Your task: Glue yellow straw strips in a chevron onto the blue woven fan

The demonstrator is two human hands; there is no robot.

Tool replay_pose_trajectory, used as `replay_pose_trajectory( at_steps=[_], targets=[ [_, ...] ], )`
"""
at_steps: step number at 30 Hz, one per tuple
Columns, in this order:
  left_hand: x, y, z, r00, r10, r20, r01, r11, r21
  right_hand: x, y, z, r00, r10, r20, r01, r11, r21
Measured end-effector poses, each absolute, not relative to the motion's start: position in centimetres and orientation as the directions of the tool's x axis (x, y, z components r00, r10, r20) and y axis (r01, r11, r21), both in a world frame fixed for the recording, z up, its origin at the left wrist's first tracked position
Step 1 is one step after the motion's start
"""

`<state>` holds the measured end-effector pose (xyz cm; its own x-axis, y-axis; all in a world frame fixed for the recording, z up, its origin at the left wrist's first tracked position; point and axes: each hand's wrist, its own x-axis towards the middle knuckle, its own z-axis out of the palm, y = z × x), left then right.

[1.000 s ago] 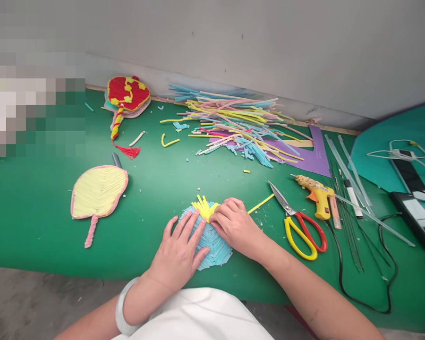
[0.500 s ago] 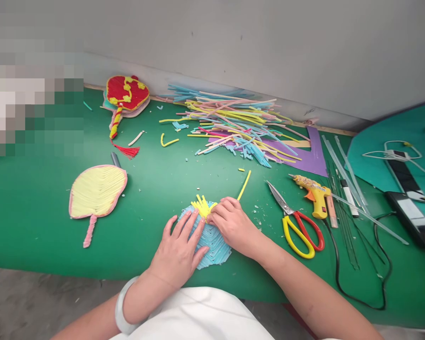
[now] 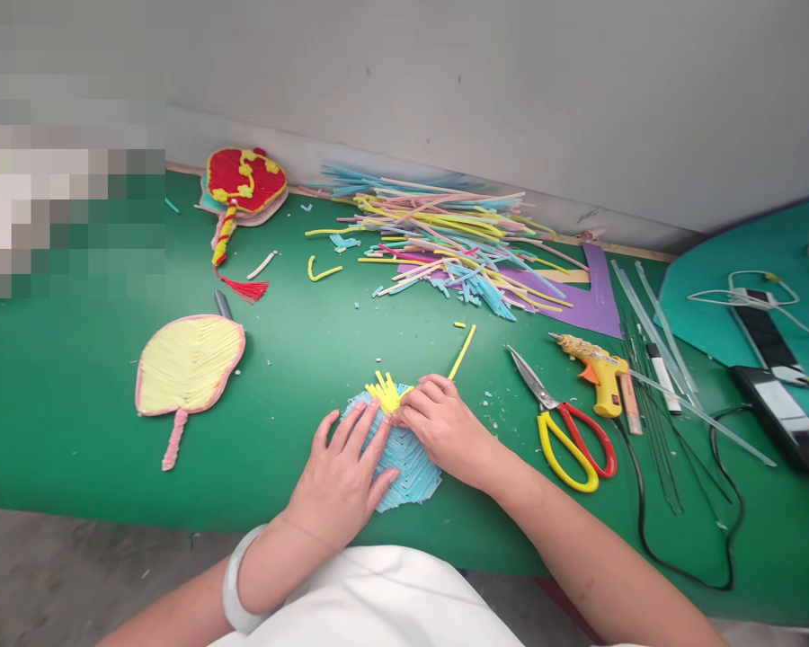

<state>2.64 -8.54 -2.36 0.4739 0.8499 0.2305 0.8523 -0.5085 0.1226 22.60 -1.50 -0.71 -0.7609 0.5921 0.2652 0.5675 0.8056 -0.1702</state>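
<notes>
The light-blue strip fan [image 3: 411, 469] lies flat on the green table [image 3: 289, 359] near its front edge, with a yellow tuft [image 3: 386, 393] at its top. The left hand [image 3: 341, 481] presses on it, palm down and fingers spread. The right hand [image 3: 445, 427] pinches a yellow strip [image 3: 463, 350] against the tuft. Scissors [image 3: 566, 431] and a glue gun [image 3: 597, 364] lie just to the right.

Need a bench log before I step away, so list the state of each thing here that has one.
left hand, open, flat on the blue fan
right hand, fingers curled, gripping near end of the yellow strip
blue fan, flat on table, partly covered
yellow strip, straight, far end free
scissors, lying flat, blades shut
glue gun, on its side, untouched
yellow fan, lying flat, untouched
</notes>
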Motion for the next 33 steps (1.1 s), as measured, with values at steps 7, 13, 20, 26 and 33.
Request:
replay_pose_trajectory(
  at_steps=[7, 13, 20, 26, 33],
  targets=[
    [2.7, -8.6, -2.2, 0.462, 0.857, 0.228, 0.854, -0.499, 0.145, 23.7, -1.3, -0.4, -0.713, 0.648, 0.267, 0.607, 0.761, -0.227],
    [2.6, -8.6, -2.1, 0.451, 0.863, 0.229, 0.857, -0.490, 0.160, 25.6, -0.5, 0.6, -0.672, 0.705, 0.225, 0.668, 0.709, -0.226],
    [2.5, -8.6, -2.1, 0.471, 0.859, 0.201, 0.849, -0.503, 0.162, 26.3, 0.0, 0.6, -0.649, 0.734, 0.200, 0.679, 0.678, -0.282],
    [2.5, -8.5, -2.0, 0.473, 0.858, 0.200, 0.849, -0.504, 0.158, 26.9, 0.3, 0.3, -0.619, 0.775, 0.131, 0.698, 0.618, -0.360],
    [2.5, -8.6, -2.0, 0.476, 0.856, 0.200, 0.848, -0.507, 0.151, 27.5, 0.9, -0.3, -0.557, 0.824, 0.102, 0.727, 0.544, -0.419]
  ],
)
